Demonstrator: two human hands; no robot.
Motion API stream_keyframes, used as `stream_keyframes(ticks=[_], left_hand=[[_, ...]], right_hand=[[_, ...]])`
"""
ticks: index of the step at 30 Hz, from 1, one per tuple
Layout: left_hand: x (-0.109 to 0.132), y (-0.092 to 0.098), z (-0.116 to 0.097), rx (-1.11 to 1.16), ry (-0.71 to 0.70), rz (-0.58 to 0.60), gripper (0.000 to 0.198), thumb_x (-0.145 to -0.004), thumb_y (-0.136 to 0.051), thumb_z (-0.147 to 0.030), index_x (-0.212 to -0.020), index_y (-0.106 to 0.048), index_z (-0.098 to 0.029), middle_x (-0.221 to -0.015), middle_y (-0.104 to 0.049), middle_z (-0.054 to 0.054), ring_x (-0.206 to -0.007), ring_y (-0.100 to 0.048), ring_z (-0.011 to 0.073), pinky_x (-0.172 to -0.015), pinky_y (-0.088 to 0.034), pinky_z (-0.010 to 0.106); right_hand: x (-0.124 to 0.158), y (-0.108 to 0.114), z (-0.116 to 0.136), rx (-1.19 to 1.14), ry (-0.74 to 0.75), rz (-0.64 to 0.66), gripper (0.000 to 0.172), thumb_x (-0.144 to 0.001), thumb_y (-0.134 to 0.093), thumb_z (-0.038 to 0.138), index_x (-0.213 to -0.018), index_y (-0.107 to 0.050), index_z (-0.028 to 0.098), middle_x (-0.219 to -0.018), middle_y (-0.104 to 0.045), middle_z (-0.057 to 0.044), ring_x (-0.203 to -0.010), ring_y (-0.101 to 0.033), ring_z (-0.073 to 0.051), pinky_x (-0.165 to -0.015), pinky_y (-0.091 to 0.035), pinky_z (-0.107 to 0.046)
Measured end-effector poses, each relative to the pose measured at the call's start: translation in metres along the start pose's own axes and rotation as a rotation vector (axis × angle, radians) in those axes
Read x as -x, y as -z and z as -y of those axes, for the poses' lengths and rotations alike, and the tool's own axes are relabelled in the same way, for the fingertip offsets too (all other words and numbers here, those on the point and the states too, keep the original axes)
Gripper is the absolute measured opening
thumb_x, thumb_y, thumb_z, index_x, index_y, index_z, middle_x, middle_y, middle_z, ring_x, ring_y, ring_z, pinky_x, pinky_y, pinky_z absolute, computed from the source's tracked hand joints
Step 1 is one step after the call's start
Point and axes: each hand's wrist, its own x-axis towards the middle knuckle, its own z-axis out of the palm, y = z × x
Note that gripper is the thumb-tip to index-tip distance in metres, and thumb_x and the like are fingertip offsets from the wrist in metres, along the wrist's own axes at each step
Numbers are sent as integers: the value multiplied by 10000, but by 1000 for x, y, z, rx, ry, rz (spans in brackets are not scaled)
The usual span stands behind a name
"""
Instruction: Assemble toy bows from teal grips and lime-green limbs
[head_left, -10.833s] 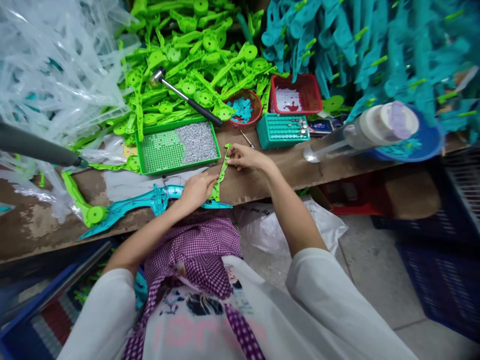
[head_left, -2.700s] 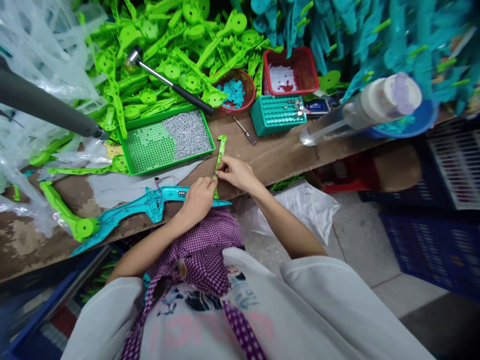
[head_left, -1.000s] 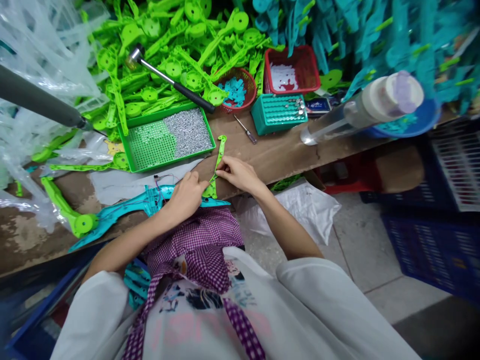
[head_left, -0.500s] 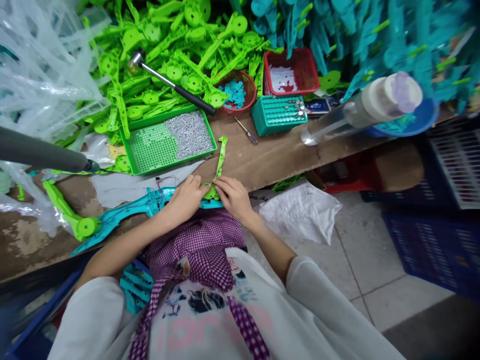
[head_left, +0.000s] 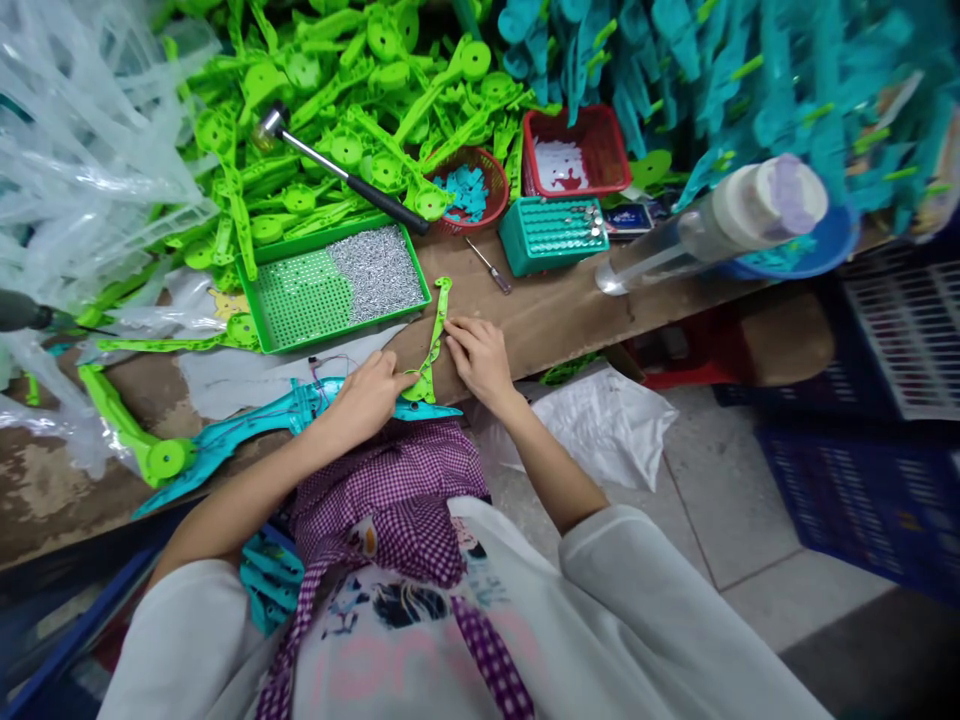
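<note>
A slim bright green plastic part (head_left: 436, 345) with a wider lower end stands out from a long blue plastic piece (head_left: 262, 418) at the bench's front edge. My left hand (head_left: 371, 395) lies over the blue piece, its fingers curled and pressed on the green part's lower end. Higher up, my right hand (head_left: 481, 362) has its thumb and fingertips drawn together against the green part's right edge. Whether a thin wire is between those fingertips I cannot make out. Thin dark wires (head_left: 330, 362) rise from the blue piece left of my hands.
Behind lies a green tray (head_left: 300, 300) of small metal screws. A hammer (head_left: 337, 165) rests on heaped green parts. A screwdriver (head_left: 489, 265), a teal bit holder (head_left: 551, 250), a red basket (head_left: 619, 165) and a clear bottle (head_left: 697, 225) stand right. A power driver (head_left: 22, 312) hangs left.
My right hand has moved up and right along the green part, away from my left hand. The green part's lower end shows more. The driver at left has shifted outward.
</note>
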Motion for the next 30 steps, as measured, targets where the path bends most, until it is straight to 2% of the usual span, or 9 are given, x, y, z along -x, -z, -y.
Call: stream_keyframes(ticks=[5, 11, 16, 20, 24, 30], left_hand=[[1, 2, 1, 39, -11, -16, 461, -863, -376, -42, -1182, -671, -197, -924, -519, 119, -926, -524, 259, -724, -503, 377], [2, 1, 2, 40, -25, -34, 473, -871, -358, -37, -1188, -668, -202, -907, -520, 113, -904, -527, 244, -739, -493, 381], [2, -1, 4, 37, -35, -21, 469, -883, -345, -60, -1201, -662, -194, -918, -517, 112, -906, -523, 242, -742, -494, 383], [2, -2, 5, 43, -34, -19, 475, -881, -349, -64, -1216, -659, -191, -929, -518, 121, -926, -519, 248, -757, -501, 386], [1, 2, 5, 66, -24, 14, 465, -884, -362, -58, -1219, -659, -181, -921, -516, 109, -922, -517, 241, -787, -497, 390], [0, 9, 3, 24, -40, 65, 461, -910, -349, -63, -1242, -653, -165, -944, -506, 112, -933, -498, 238, -778, -472, 364]], right_hand=[[3, 2, -4, -50, 11, 5, 367, -974, -431, 358, -1264, -633, 258, -1270, -663, -71, -1199, -547, -246, -1019, -393, -442], [4, 2, -8, -121, 31, -41, 348, -986, -397, 331, -1178, -672, 237, -1194, -697, -76, -1162, -586, -217, -1031, -400, -412], [5, 2, -6, -12, 81, 27, 362, -991, -381, 308, -1221, -657, 266, -1245, -678, -65, -1210, -554, -237, -1038, -375, -442], [5, 4, -9, 68, 124, 53, 396, -1004, -336, 289, -1260, -631, 225, -1255, -665, -88, -1196, -552, -236, -1015, -385, -417], [2, 11, -8, 197, 187, 134, 411, -1008, -318, 279, -1307, -589, 202, -1258, -648, -121, -1146, -541, -259, -948, -388, -426], [-18, 22, -3, 439, 333, 237, 360, -998, -343, 257, -1208, -616, 150, -1086, -675, -138, -995, -529, -269, -819, -388, -386]])
